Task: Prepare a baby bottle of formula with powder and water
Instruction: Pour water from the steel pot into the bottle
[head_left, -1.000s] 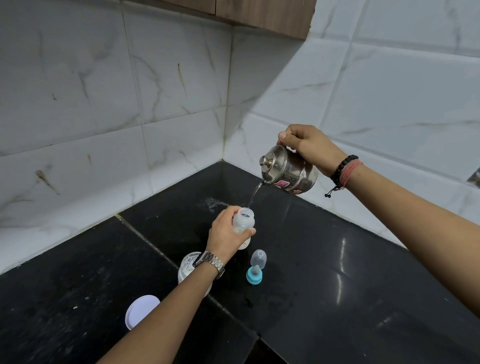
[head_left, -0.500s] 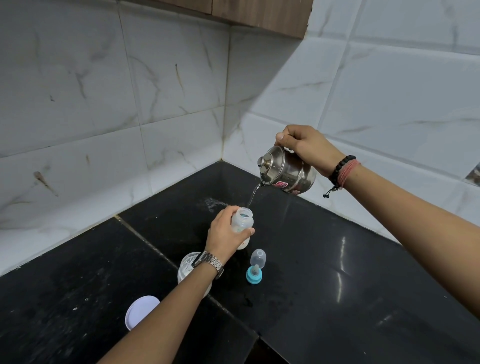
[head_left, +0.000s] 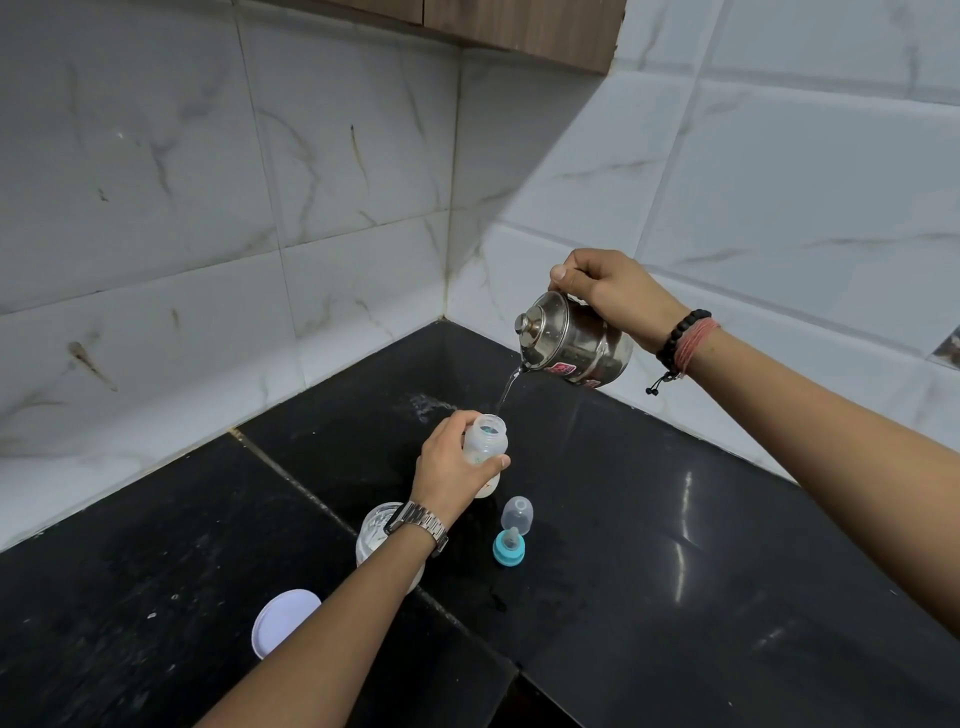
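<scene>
Left hand (head_left: 449, 462) grips the upright bottle (head_left: 485, 447) (mouth up) while right hand (head_left: 618, 293) holds the kettle (head_left: 571, 343) tipped leftward.

- The right hand (head_left: 618, 291) holds a shiny steel kettle with a lid (head_left: 571, 340), tilted down to the left.
- A thin stream of water (head_left: 508, 387) falls from its spout into the open clear plastic baby bottle (head_left: 485, 441).
- The left hand (head_left: 452, 467) has its grip round the bottle, upright on the black stone tabletop (head_left: 675, 545).
- Beside it stand a clear dome cap (head_left: 517, 513) and a blue teat ring (head_left: 508, 548).
- A white round lid (head_left: 283, 621) lies near the left forearm.
</scene>
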